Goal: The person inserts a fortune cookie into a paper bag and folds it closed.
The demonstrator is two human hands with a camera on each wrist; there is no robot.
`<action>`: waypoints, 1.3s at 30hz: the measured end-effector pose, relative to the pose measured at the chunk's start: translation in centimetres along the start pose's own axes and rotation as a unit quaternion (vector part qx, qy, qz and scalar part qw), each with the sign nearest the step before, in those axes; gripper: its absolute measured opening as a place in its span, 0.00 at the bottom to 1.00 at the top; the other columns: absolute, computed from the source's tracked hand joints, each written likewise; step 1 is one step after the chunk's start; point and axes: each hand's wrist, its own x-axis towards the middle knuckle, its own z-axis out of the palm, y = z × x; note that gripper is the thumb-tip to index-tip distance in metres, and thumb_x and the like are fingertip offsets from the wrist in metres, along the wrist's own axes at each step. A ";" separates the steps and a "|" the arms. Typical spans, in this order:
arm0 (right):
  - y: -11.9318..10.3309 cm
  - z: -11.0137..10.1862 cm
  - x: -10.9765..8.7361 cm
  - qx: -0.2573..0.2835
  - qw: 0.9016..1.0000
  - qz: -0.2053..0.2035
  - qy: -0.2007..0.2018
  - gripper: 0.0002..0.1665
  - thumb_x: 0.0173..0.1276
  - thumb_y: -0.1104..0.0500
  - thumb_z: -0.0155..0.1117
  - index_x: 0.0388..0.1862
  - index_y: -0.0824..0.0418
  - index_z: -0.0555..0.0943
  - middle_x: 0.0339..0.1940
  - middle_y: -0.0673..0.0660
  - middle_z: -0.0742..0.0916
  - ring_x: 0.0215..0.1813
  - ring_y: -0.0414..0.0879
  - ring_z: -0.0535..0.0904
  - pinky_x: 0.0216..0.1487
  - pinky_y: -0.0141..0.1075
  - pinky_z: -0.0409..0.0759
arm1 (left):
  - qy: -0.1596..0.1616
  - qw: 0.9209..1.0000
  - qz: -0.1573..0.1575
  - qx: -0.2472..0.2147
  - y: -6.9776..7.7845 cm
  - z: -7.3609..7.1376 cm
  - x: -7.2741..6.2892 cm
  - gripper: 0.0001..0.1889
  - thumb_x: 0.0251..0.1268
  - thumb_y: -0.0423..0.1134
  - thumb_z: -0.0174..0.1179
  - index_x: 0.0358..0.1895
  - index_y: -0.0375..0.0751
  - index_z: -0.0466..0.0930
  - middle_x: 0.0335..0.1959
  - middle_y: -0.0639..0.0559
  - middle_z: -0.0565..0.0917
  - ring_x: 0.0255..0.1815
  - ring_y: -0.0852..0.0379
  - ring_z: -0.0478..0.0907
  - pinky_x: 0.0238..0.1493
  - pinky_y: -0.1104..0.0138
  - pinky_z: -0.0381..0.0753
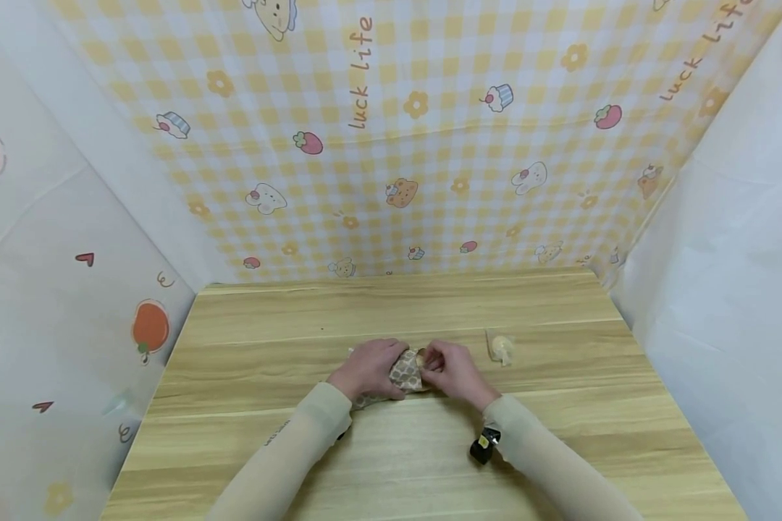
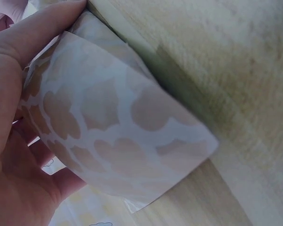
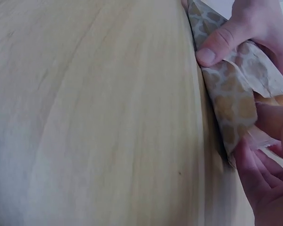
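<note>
Wrap (image 1: 405,372) is lying on the table (image 1: 247,333), patterned paper bulging. Left hand (image 1: 367,369) is gripping it, thumb on near side, fingers round far side, likely steadying it. Right hand (image 1: 456,369) is pinching its right end, fingers narrow, probably because the paper is gaping there; fingertips partly hidden. Packet (image 1: 502,349) is sitting apart, beyond right hand.

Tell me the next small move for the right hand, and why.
Perhaps ease the patterned wrapper back slightly with the right hand: its fingers are at the end where something brown shows partly, while the left hand grips the wrapper.
</note>
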 end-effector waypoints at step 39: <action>0.7 1.8 1.0 0.101 0.994 -0.017 -0.047 0.09 0.62 0.71 0.69 0.36 0.62 0.93 0.37 0.53 0.88 0.40 0.37 0.81 0.44 0.30 0.81 | -0.003 1.000 0.003 -0.017 -0.1 -0.1 -0.1 0.46 0.45 0.56 0.84 0.69 0.42 0.76 0.61 0.51 0.84 0.60 0.52 0.81 0.63 0.55 0.80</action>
